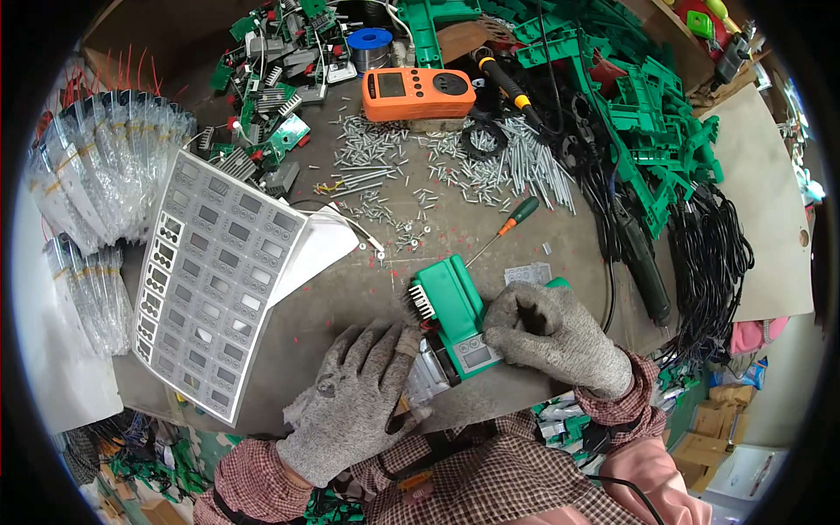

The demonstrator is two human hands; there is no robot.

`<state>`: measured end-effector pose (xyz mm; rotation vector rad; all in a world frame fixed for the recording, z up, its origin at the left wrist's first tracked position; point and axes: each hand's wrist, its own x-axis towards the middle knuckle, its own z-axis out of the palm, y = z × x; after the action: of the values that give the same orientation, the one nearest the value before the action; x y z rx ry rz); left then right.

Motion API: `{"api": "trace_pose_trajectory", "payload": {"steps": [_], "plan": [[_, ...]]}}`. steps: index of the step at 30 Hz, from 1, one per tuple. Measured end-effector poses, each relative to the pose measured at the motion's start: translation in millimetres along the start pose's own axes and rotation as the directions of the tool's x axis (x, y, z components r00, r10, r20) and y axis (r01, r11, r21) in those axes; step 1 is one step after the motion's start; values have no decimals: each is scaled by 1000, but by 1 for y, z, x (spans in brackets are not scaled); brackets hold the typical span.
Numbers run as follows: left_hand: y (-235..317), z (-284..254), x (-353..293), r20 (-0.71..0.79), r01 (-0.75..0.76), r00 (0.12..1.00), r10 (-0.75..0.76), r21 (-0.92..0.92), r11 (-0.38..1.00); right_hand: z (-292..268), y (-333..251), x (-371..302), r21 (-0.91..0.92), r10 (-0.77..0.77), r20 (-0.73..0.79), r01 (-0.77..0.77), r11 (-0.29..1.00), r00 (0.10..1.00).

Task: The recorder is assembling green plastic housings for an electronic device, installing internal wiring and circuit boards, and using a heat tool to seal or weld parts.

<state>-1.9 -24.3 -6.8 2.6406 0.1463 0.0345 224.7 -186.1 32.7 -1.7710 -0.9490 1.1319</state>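
A green plastic device housing [450, 297] stands at the table's front edge, with a metal heat sink [422, 302] on its left side. A grey label with a display window [477, 356] lies on its near end. My left hand [350, 398], in a grey glove, is closed around the clear plastic part [429, 374] at the device's near left, thumb below and fingers reaching forward. My right hand [564, 337], gloved too, is curled, with thumb and forefinger against the label's right edge. Whatever its fingers pinch is hidden. Behind it lies a small translucent label piece [528, 273].
A label sheet [219, 280] lies to the left beside bundled clear bags [114, 166]. Loose screws [372, 157], an orange meter [418, 94] and a screwdriver [516, 219] lie beyond. Green housings [647, 105] and black cables [709, 245] fill the right; circuit boards [284, 136] sit far left.
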Motion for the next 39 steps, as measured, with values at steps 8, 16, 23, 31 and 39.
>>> {"api": "trace_pose_trajectory", "payload": {"steps": [8, 16, 23, 31, 39], "plan": [[0, 0, -1, -5, 4, 1000, -4, -15, 1000, 3, -2, -2, -153, -44, -34, 38, 987, 998], [1, 3, -4, 13, -64, 998, 63, 64, 996, 22, -17, -21, -678, -214, -172, 43, 734, 962], [0, 4, -2, 33, -91, 995, 90, 42, 995, 37, 15, -41, -906, -489, -77, 144, 398, 869], [1, 4, -5, 70, -70, 996, 62, 109, 992, 16, 12, -33, -860, -561, 100, 356, 367, 821], [-3, 2, -5, 24, -124, 992, 122, 116, 985, 17, 2, -38, -888, -473, 156, 333, 317, 867]]}}
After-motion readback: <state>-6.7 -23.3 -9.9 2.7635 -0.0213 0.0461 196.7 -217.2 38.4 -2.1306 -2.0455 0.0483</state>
